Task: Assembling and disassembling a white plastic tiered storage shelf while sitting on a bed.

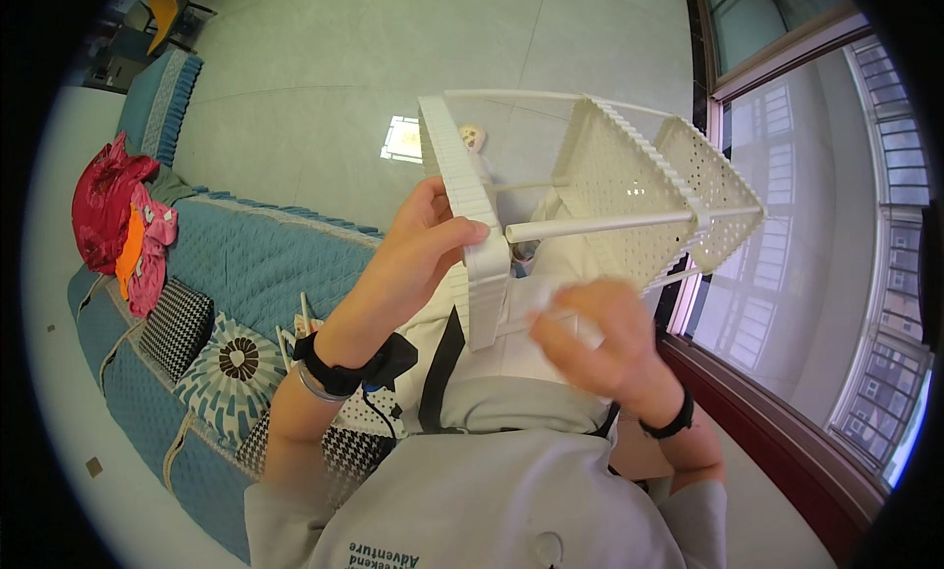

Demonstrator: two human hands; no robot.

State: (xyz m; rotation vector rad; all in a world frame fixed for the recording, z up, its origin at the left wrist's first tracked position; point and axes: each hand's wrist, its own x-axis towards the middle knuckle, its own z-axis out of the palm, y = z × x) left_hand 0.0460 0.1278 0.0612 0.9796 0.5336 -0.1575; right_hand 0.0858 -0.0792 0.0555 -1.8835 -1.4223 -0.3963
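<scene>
A white plastic tiered rack lies tipped on its side over my lap, its perforated tiers (624, 180) joined by white tubes. My left hand (433, 237) grips the rim of the nearest tier (472, 190), thumb on the edge and fingers behind it. Beside that thumb, the end of one white tube (590, 225) stands at the tier's corner. My right hand (602, 338) is in the air to the right of this tier, apart from it. Motion blurs its fingers, which are bent; whether they hold something small cannot be made out.
A sofa with a blue quilted cover (256, 239) runs along the left, bearing patterned cushions (236, 362) and a heap of red and pink cloth (118, 215). A glass door or window (777, 195) lies at the right. Pale floor tiles (324, 58) stretch ahead, and a yellow chair (165, 16) stands far left.
</scene>
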